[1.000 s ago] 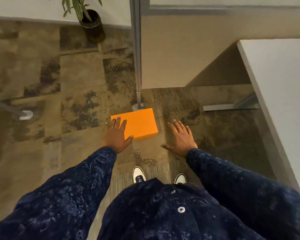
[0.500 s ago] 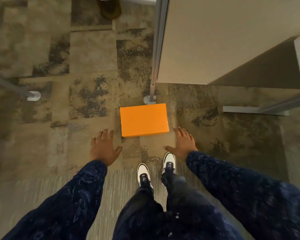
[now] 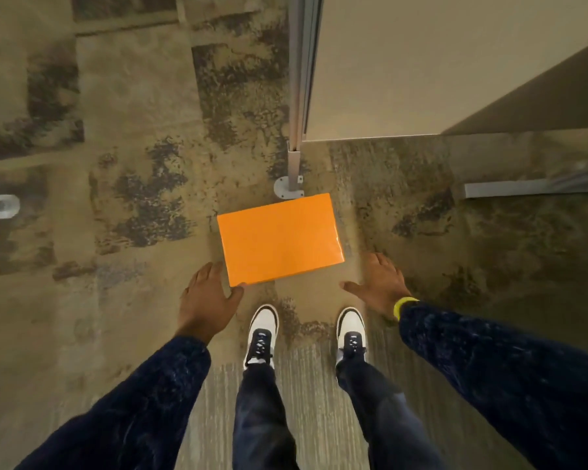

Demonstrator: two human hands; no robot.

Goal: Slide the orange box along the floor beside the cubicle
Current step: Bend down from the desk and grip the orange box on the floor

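Blotchy tan carpet floor (image 3: pixel 133 96) is filling the view, cubicle panel (image 3: pixel 387 62) far right. The orange box (image 3: pixel 280 239) is lying flat by its post foot (image 3: pixel 287 188). Left hand (image 3: pixel 207 300) is spread open, thumb maybe touching the box's near-left corner; right hand (image 3: pixel 379 283) is open, holding nothing.

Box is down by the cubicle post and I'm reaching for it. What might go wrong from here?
The orange box has its far edge right at the post foot; pushing forward may jam it there.
Only the left hand is at a corner, the right hand is apart; a one-sided push could spin it.
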